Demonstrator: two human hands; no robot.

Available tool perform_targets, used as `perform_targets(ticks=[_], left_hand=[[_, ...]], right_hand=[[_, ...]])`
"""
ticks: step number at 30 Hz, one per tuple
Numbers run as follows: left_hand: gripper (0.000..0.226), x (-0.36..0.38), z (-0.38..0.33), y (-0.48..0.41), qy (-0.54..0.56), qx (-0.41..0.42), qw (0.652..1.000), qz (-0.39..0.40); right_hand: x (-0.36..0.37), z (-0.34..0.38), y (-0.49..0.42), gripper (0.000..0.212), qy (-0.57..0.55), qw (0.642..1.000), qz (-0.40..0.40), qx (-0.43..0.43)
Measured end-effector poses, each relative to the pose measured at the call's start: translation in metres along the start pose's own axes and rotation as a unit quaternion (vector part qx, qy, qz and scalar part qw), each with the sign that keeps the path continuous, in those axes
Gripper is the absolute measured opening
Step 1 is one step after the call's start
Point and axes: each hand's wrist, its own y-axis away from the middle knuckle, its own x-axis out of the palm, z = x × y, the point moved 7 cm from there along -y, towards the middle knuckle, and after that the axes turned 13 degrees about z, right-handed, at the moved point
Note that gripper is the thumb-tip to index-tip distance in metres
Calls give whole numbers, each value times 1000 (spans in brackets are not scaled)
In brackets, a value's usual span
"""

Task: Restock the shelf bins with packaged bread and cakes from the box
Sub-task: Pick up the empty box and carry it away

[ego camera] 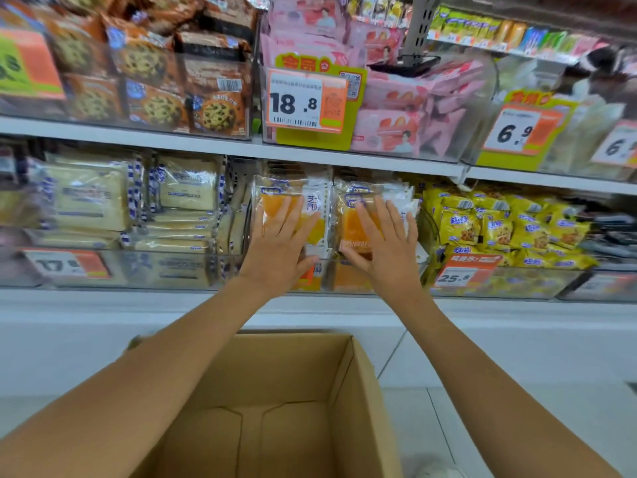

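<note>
Subject: lower shelf, middle section.

1. Left hand (pixel 279 243): fingers straight and spread, palm laid flat against the front of an upright clear-wrapped orange cake packet with a white side panel (pixel 312 219). Nothing is grasped.
2. Right hand (pixel 386 246): fingers likewise straight and spread, pressed flat on the neighbouring clear-wrapped orange cake packet (pixel 350 232). Nothing is grasped.
3. Both packets stand side by side, touching, at the front of a clear plastic shelf bin (pixel 331 281). More orange packets show behind them and through the bin's front wall.
4. An open brown cardboard box (pixel 348 391) sits below the shelf, between the forearms; its bare inner floor is visible.
5. In the bin to the left lie stacked pale bread packets with blue checked edges (pixel 93 198). In the bin to the right is a heap of yellow snack packets (pixel 499 229), with an orange price tag reading 25.8 (pixel 462 274) on the front wall.
6. On the upper shelf, brown cookie packets (pixel 155 88) occupy the left bin and pink packets (pixel 396 108) the middle bin, which carries an orange price tag reading 18.8 (pixel 306 101).
</note>
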Motion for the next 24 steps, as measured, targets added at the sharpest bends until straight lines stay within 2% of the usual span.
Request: perform_targets(ticks=[2, 5, 7, 9, 12, 15, 18, 20, 22, 24], left_hand=[[75, 1, -7, 23, 46, -8, 999, 26], [77, 23, -11, 79, 131, -53, 983, 113], [80, 43, -12, 132, 157, -74, 968, 181], [82, 64, -2, 190, 154, -101, 956, 231], [87, 89, 35, 287, 169, -204, 922, 283], [103, 113, 75, 379, 225, -340, 849, 335], [110, 128, 91, 413, 360, -423, 765, 325], [85, 134, 99, 422, 396, -457, 726, 327], [58, 138, 104, 429, 429, -454, 698, 350], [55, 141, 95, 439, 523, -421, 623, 400]], right_hand=[[-5, 11, 22, 64, -37, 999, 8, 0], [6, 29, 70, 63, -113, 991, 76, 7], [19, 41, 110, 63, -155, 974, 161, 21], [34, 47, 158, 66, -172, 942, 283, 53], [53, 44, 241, 88, -182, 879, 431, 97], [54, 45, 306, 108, -258, 818, 496, 135], [61, 44, 347, 119, -279, 738, 578, 209], [67, 44, 363, 120, -313, 687, 610, 243], [73, 47, 374, 114, -379, 649, 597, 281], [75, 54, 380, 106, -440, 614, 583, 298]])
